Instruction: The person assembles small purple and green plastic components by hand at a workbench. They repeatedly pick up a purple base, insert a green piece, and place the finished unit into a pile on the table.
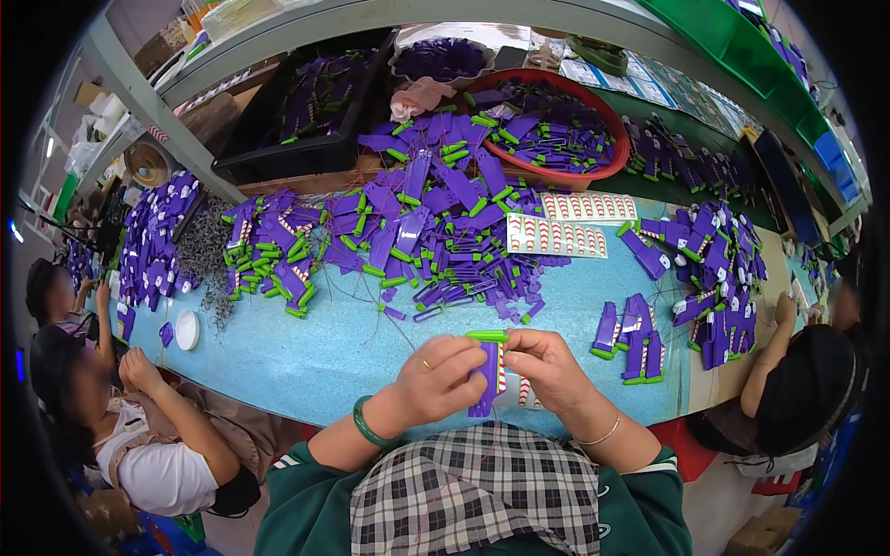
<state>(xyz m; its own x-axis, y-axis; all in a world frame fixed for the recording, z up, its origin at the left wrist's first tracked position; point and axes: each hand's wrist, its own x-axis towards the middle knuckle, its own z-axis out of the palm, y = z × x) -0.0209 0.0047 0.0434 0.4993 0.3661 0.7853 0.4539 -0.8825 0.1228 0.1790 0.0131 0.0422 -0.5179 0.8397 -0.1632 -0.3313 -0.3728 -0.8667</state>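
Just above the table's front edge, both hands are closed on one flat purple plastic part with a green end piece [484, 389]. My left hand [434, 378] grips it from the left side, fingers curled over its face. The thumb and fingers of my right hand [549, 366] pinch its upper right edge near the green end. A red-and-white striped strip runs down the part's right side. Partly hidden by my right hand, a small piece of striped sticker sheet [526, 393] lies beneath. Farther off are two striped sticker sheets [556, 237], side by side and overlapping.
A large heap of purple and green parts [408, 222] covers the table's middle. More lie in a red basin [623, 139] and black crate [278, 159]. Striped parts [632, 338] sit at right. A white bowl [187, 330] stands left. Other people work at both sides; a shelf beam crosses overhead.
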